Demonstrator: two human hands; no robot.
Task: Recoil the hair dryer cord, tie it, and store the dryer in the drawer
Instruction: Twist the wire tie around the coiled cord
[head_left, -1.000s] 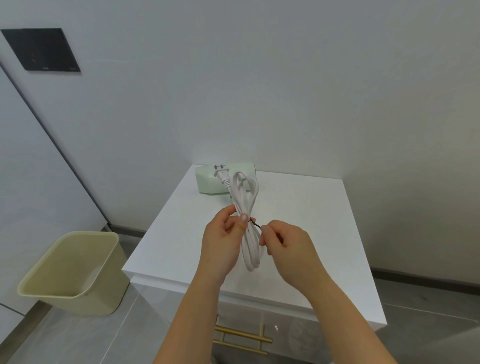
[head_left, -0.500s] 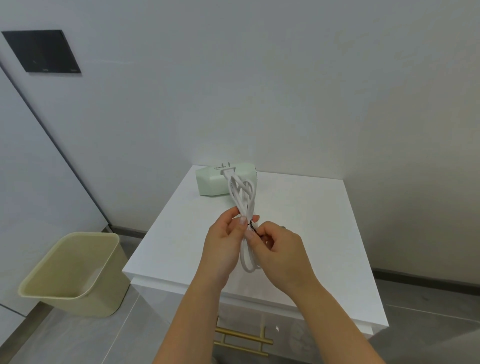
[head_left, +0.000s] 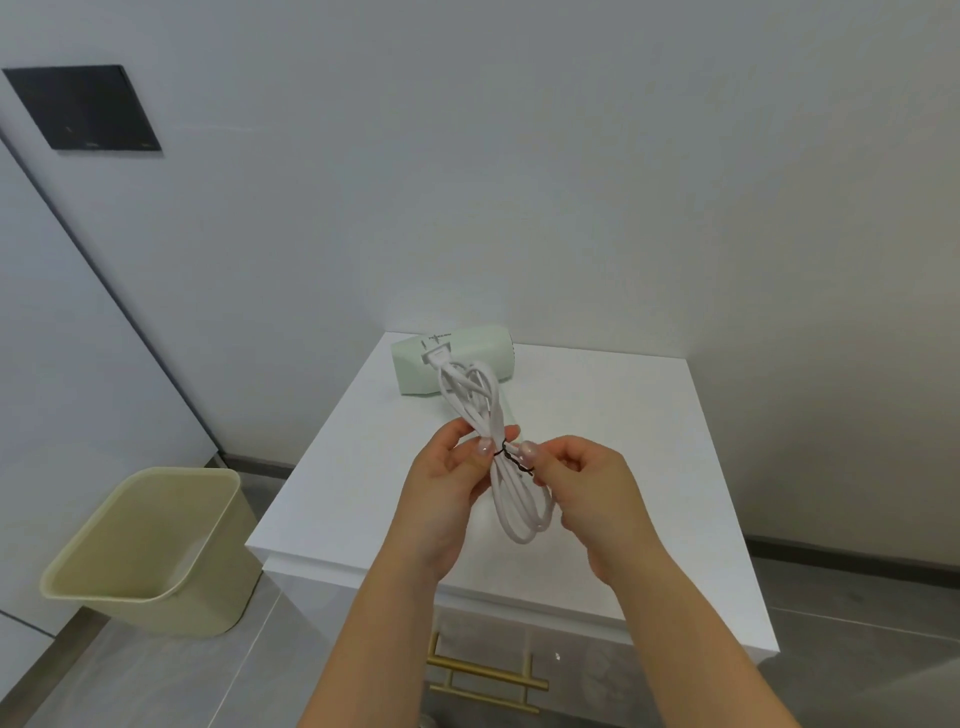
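Both hands work the tie on the coiled cord above the desk.

Nearest to me, gold bar handles (head_left: 485, 675) show on the front under the desk's (head_left: 623, 415) near edge. Above the desk top my left hand (head_left: 447, 488) pinches the middle of the white cord bundle (head_left: 506, 499) between thumb and fingers, and just beside it my right hand (head_left: 587, 493) pinches the end of a thin black tie (head_left: 511, 460) wrapped around that same spot. The cord loops hang below my grip and rise above it to the plug (head_left: 435, 355). Beyond that, the pale green hair dryer (head_left: 483, 348) lies at the far edge of the desk by the wall. A beige bin (head_left: 156, 597) stands on the floor to the left, and a black panel (head_left: 83, 106) sits on the far-left wall.
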